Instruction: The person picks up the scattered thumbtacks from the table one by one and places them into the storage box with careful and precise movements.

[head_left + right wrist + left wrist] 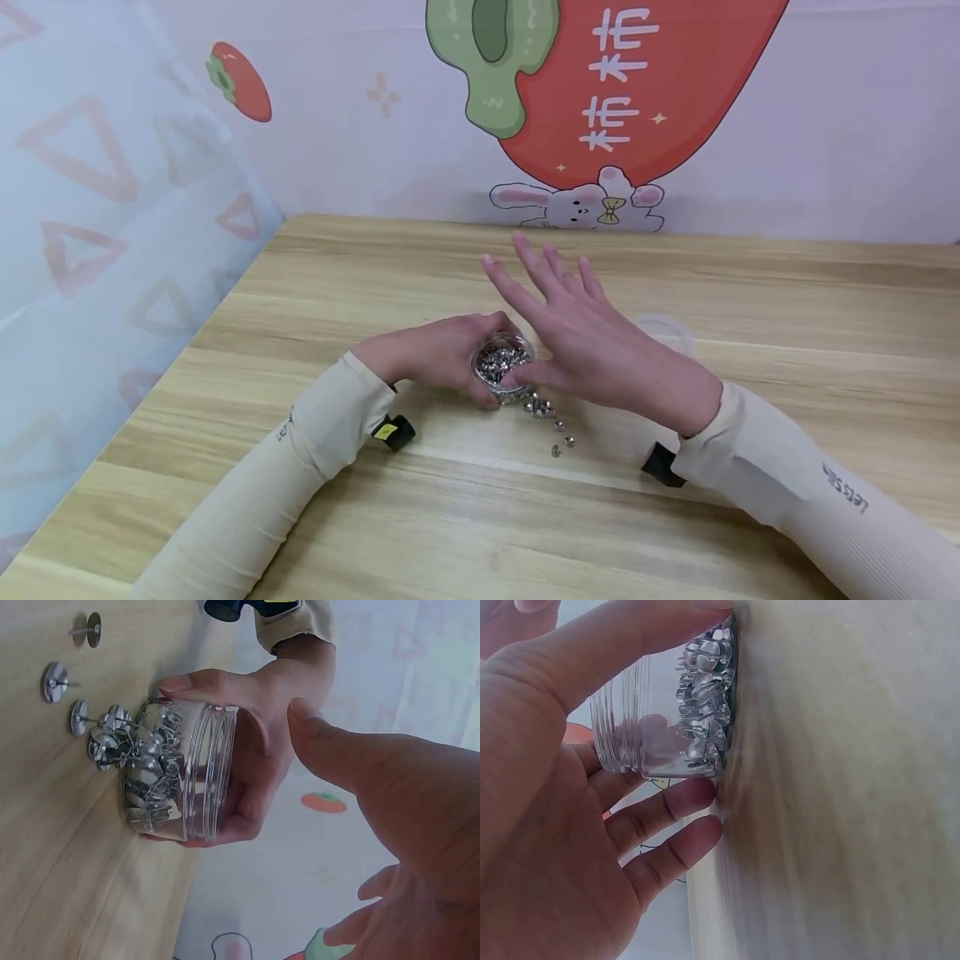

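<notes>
A clear, open-topped screw-thread jar [204, 780] stands upright on the table, with silver thumbtacks [705, 705] piled in its lower part. My left hand [442, 354] holds the jar from the side, the thumb along one wall and the fingers round the other. Over the jar's mouth is my right hand [592, 342], its fingers spread and straight and nothing in its grasp. In the right wrist view, that hand's thumb [322, 742] stands apart from the jar's rim. Several loose thumbtacks [540, 407] lie on the table against and beside the jar, trailing toward the front.
Behind my right wrist, a round translucent lid [681, 327] lies on the wooden table [450, 517]. Black wrist devices [663, 465] jut from both sleeves. A printed cloth [360, 150] hangs behind the table's back edge, and another patterned cloth [97, 250] borders the left side.
</notes>
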`<action>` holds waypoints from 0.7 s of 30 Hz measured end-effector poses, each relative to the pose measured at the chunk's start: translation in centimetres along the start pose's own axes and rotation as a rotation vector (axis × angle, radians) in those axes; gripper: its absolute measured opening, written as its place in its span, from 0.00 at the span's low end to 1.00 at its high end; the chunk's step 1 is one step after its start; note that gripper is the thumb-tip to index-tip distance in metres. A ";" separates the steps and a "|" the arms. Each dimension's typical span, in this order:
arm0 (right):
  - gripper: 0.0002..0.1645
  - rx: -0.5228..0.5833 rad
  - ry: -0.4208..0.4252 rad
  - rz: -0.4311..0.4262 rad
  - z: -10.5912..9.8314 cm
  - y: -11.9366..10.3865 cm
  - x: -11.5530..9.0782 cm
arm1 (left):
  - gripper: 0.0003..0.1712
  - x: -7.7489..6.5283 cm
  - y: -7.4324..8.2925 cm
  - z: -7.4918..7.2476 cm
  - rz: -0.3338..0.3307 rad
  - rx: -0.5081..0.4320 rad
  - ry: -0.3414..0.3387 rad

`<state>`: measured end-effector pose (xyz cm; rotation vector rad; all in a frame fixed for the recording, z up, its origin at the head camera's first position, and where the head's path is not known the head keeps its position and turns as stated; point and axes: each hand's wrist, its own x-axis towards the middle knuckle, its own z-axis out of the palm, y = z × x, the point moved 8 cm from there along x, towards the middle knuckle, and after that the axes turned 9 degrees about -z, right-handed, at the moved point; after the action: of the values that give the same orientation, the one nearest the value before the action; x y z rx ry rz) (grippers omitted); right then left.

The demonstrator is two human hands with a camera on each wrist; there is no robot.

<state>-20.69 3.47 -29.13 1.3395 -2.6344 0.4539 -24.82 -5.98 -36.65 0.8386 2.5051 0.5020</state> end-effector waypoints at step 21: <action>0.53 -0.021 -0.077 -0.036 0.3 -1.5 -6.8 | 0.47 0.1 -0.3 0.3 -0.025 -0.026 -0.002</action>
<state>-15.47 7.73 -30.99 1.4239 -2.6633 0.3760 -24.91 -6.05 -37.05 0.7967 2.4987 0.5244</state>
